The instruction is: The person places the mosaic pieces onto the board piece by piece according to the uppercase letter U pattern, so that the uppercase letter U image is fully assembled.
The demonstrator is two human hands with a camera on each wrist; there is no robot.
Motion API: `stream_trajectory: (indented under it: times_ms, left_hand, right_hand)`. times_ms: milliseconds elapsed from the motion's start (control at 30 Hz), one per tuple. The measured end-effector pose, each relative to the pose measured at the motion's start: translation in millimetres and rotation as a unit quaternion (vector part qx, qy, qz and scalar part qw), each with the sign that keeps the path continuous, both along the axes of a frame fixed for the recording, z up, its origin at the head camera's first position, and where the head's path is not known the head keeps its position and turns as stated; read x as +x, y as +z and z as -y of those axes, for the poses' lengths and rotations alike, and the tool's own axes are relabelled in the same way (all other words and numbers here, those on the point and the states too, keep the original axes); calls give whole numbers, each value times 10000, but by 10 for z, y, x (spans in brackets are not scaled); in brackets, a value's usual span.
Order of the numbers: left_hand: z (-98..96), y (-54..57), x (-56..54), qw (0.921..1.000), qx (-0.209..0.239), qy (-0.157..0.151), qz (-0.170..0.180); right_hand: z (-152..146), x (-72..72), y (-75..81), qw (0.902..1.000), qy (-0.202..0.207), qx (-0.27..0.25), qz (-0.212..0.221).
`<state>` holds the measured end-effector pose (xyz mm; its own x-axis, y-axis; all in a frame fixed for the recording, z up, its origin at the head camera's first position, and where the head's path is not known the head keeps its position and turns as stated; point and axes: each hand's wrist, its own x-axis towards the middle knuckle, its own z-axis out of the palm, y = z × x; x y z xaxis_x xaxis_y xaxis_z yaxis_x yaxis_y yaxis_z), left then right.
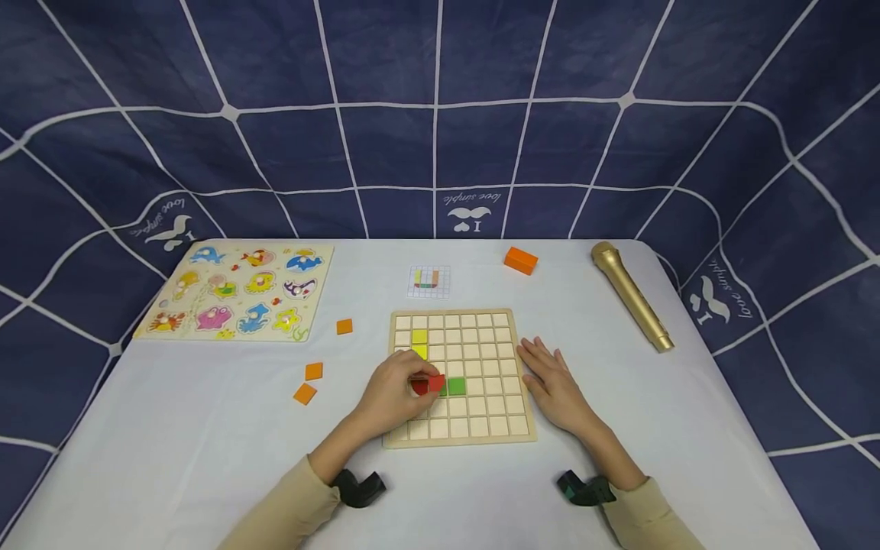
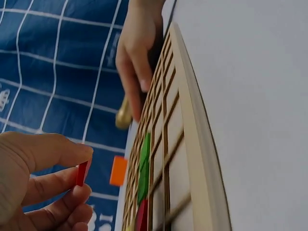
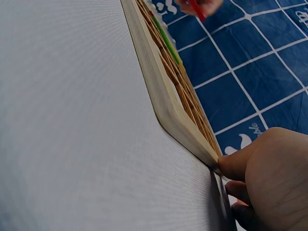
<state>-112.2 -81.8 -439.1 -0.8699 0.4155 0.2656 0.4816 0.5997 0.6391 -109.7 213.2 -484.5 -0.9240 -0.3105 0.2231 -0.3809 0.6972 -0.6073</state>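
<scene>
Over the wooden grid board [image 1: 467, 441], my left hand [image 1: 392, 391] pinches a red square tile [image 1: 436, 383] between thumb and fingertips. In the left wrist view that red tile [image 2: 83, 173] is held on edge, apart from the board. Two yellow tiles [image 1: 419, 336] sit in the board's left part, one above the other. Lower down, a second red tile [image 1: 419, 387] lies in a row with two green tiles [image 1: 457, 386], partly hidden by the fingers. My right hand [image 1: 560, 393] rests at the board's right side, its fingers extended and touching the edge.
Left of the board lie three orange tiles [image 1: 344, 327]. A knobbed animal puzzle [image 1: 230, 302] occupies the back left. Behind the board is a small pattern card [image 1: 428, 294]. An orange block [image 1: 521, 260] and a gold microphone [image 1: 632, 296] lie at the back right.
</scene>
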Motion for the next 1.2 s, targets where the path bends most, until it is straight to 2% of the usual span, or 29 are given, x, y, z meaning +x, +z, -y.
stream_trajectory:
  times_ms: [233,433,667,933,1100,1200]
  left_hand:
    - [-400,-74,-94,9984,-436,-331,107]
    - [-551,-138,-152,9965,-723,-396,162]
    - [-589,-196,-188,9945,-969,-351,175]
    - [-583,-209,-206,9938,-1013,-424,174]
    - [-560,-177,-197,9936,-1052,-374,157]
    - [-503,-109,-176,9944,-1012,-294,100]
  right_hand:
    - [13,6,-6,10000,-38,6,21]
    - [14,7,-8,10000,-54,18,29]
    - [16,6,-2,10000,-41,23,-7]
    - [9,-2,1,10000,-51,66,31]
    - [5,-6,17,9999,-43,93,-16]
    - [7,-5,14,9999,-35,75,-71]
